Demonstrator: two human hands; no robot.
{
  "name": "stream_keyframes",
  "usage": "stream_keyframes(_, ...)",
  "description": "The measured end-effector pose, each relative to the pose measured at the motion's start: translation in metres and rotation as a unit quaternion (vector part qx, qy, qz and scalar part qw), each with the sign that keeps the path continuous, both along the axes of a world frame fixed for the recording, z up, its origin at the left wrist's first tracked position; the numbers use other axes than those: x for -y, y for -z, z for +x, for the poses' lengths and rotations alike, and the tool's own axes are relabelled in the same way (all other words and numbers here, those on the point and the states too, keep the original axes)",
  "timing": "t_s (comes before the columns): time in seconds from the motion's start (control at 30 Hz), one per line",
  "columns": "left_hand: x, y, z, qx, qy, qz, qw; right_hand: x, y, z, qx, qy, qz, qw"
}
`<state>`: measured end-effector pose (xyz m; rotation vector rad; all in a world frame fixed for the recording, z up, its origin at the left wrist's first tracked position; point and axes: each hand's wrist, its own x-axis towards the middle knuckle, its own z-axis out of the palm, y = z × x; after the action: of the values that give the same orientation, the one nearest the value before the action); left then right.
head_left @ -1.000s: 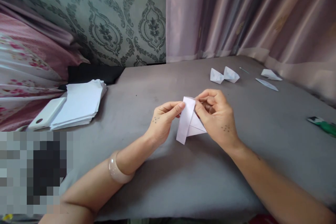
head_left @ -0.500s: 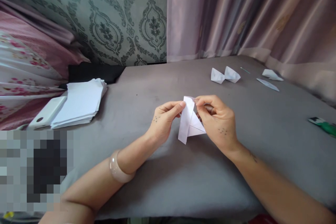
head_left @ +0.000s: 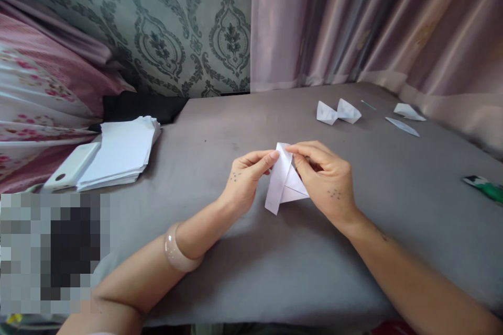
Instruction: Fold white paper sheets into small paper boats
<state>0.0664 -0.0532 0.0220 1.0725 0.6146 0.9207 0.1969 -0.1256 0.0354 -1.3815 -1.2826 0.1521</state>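
A folded white sheet of paper (head_left: 278, 180) is held up over the grey-covered table, between both hands. It has a long flat strip on the left and a pointed triangular flap on the right. My left hand (head_left: 245, 178) pinches the strip's upper left edge between thumb and fingers. My right hand (head_left: 324, 178) is closed at the upper right, its index fingertip on the paper's top corner and its thumb by the flap. Part of the paper behind the right fingers is hidden.
Two folded paper shapes (head_left: 327, 113) stand at the back right, with a thin stick (head_left: 368, 104) and flatter folded papers (head_left: 403, 126) beside them. A paper stack (head_left: 118, 152) and a white device (head_left: 73, 167) lie left. A green-and-white packet (head_left: 485, 188) is at the right edge.
My right index finger has come forward and down onto the top corner of the paper. The left hand keeps its pinch, and the strip's lower end has swung slightly.
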Motion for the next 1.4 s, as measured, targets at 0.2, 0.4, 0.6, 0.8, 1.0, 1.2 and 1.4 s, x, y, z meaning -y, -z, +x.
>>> stream_keyframes(0.2,-0.001,0.001,0.001,-0.001,-0.002,0.008,1.0,0.0,-0.001,-0.001,-0.029,-0.012,-0.026,0.999)
stream_keyframes(0.4,-0.001,0.001,0.0,-0.007,-0.007,0.026,1.0,0.002,-0.007,-0.002,-0.107,-0.042,-0.095,0.989)
stream_keyframes(0.6,0.001,-0.002,0.0,0.0,0.009,0.02,1.0,0.001,-0.009,-0.005,-0.073,-0.019,-0.045,0.996)
stream_keyframes(0.8,0.001,-0.006,0.0,0.025,0.034,-0.013,0.999,0.002,-0.012,-0.004,-0.097,-0.026,-0.071,0.992)
stream_keyframes(1.0,0.001,-0.01,0.002,0.059,0.024,-0.063,0.996,0.003,-0.012,-0.005,-0.143,-0.077,-0.102,0.981)
stream_keyframes(1.2,0.002,-0.008,0.003,0.072,0.015,-0.061,0.995,0.002,-0.005,-0.009,-0.145,-0.055,-0.099,0.983)
stream_keyframes(1.4,-0.008,-0.022,-0.006,-0.006,0.069,-0.027,0.997,0.004,-0.006,-0.01,-0.015,-0.04,-0.028,0.999)
